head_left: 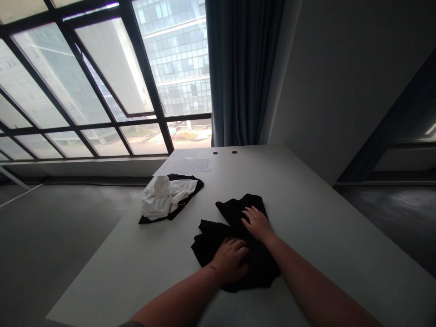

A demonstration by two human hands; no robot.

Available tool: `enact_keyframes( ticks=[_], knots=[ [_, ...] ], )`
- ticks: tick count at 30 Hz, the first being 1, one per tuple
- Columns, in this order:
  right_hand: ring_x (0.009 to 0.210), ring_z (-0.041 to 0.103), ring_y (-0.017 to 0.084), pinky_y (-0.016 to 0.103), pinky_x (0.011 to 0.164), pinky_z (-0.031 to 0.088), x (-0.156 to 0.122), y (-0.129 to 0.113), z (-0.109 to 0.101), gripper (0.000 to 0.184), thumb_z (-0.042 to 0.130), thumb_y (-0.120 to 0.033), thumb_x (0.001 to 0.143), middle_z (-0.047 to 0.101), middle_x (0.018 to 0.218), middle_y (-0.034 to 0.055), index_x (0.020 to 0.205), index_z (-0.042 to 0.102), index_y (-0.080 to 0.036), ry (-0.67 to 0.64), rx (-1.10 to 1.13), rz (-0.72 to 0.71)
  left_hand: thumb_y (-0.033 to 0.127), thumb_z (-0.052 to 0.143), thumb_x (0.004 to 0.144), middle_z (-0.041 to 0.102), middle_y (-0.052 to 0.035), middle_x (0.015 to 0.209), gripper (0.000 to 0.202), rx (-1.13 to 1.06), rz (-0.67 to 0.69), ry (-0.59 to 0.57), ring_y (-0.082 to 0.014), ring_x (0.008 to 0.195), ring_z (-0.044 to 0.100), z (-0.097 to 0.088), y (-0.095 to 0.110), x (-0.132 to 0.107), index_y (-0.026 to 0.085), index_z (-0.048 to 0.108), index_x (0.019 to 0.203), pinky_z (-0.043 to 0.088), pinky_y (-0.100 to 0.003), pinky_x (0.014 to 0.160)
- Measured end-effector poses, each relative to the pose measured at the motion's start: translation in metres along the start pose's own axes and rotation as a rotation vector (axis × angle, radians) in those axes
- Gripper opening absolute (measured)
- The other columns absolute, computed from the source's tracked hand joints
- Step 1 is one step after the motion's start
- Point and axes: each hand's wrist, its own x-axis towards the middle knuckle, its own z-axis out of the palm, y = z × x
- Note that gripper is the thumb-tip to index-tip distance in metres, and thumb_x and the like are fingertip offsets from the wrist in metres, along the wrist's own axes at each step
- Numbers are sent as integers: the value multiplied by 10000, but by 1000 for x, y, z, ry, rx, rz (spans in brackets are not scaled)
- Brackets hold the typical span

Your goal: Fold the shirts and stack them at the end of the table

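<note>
Black shorts (259, 261) lie crumpled on the white table (323, 254) in front of me, with two leg-like parts pointing up and to the left. My right hand (258, 223) rests on the upper part, fingers spread and laid flat on the cloth. Lower and to the left, my left hand (230, 259) presses on the middle of the shorts. Its fingers are loosely bent, and the thumb stands apart from them. Dark cloth hides the folds beneath both palms.
A heap of white cloth (160, 195) lies over a black cloth (194, 186) at the table's left edge. Behind it are printed sheets of paper (194, 164). Two round cable holes (234, 152) sit at the far end, before a blue curtain (241, 72) and windows.
</note>
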Motion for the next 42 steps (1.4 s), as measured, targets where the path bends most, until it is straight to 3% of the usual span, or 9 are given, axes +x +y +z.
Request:
enact_keyframes(
  ticks=[4, 7, 11, 16, 20, 23, 26, 35, 42],
  knots=[
    [1515, 371, 336, 512, 1254, 321, -21, 16, 4, 491, 468, -384, 1018, 548, 1545, 105, 1403, 651, -141, 67, 27, -23, 352, 690, 836, 620, -115, 1410, 498, 22, 50, 57, -308, 1293, 569, -2, 4, -2, 217, 634, 1312, 445, -514, 1140],
    [1502, 396, 338, 514, 1254, 340, -34, 30, 9, 461, 474, -379, 1004, 578, 1508, 114, 1339, 676, -136, 123, 80, -48, 474, 670, 876, 539, -134, 1507, 614, 53, 151, 101, -314, 1354, 523, -9, 2, -8, 230, 567, 1430, 418, -529, 1168],
    [1501, 403, 333, 535, 1254, 353, -49, 46, 14, 413, 482, -400, 993, 589, 1490, 112, 1262, 688, -163, 175, 189, -58, 538, 609, 941, 477, -105, 1581, 612, 163, 185, 112, -310, 1438, 455, -32, -27, -13, 298, 530, 1498, 350, -530, 1229],
    [1504, 399, 319, 559, 1250, 358, -60, 51, 13, 417, 462, -422, 1004, 587, 1484, 116, 1273, 675, -185, 210, 287, -49, 404, 482, 1025, 470, -122, 1596, 502, 411, -358, 316, -305, 1467, 429, -82, -105, -5, 269, 545, 1504, 346, -533, 1219],
    [1500, 404, 318, 564, 1248, 357, -62, 49, 12, 425, 456, -404, 1002, 590, 1478, 115, 1298, 673, -191, 237, 301, -50, 449, 583, 965, 289, -109, 1710, 597, 623, -736, 361, -412, 1594, 138, -128, -175, -8, 317, 513, 1543, 54, -727, 1249],
    [1496, 409, 319, 565, 1246, 361, -63, 48, 10, 436, 442, -413, 1007, 593, 1475, 114, 1296, 675, -186, 237, 295, -53, 528, 611, 934, 181, -57, 1753, 633, 650, -845, 241, -414, 1614, 0, -150, -219, -21, 392, 503, 1543, -59, -742, 1230],
    [1499, 407, 319, 563, 1250, 355, -65, 48, 7, 447, 435, -427, 1008, 594, 1476, 110, 1300, 676, -190, 222, 290, -46, 589, 575, 941, 191, -40, 1753, 635, 637, -840, 143, -408, 1613, -12, -155, -246, -32, 427, 483, 1548, -64, -747, 1219],
    [1510, 393, 315, 564, 1259, 340, -68, 46, -2, 462, 437, -431, 1002, 582, 1498, 99, 1326, 669, -199, 173, 290, -12, 568, 534, 963, 297, -52, 1716, 564, 622, -858, 166, -434, 1588, 60, -152, -263, -36, 386, 558, 1496, -24, -767, 1199],
    [1489, 417, 316, 569, 1248, 354, -67, 47, 0, 466, 434, -433, 1002, 600, 1472, 119, 1314, 675, -183, 199, 289, -32, 502, 519, 985, 355, -47, 1689, 518, 688, -785, 183, -336, 1587, 153, -167, -274, -62, 367, 571, 1482, 67, -606, 1268]
  ],
)
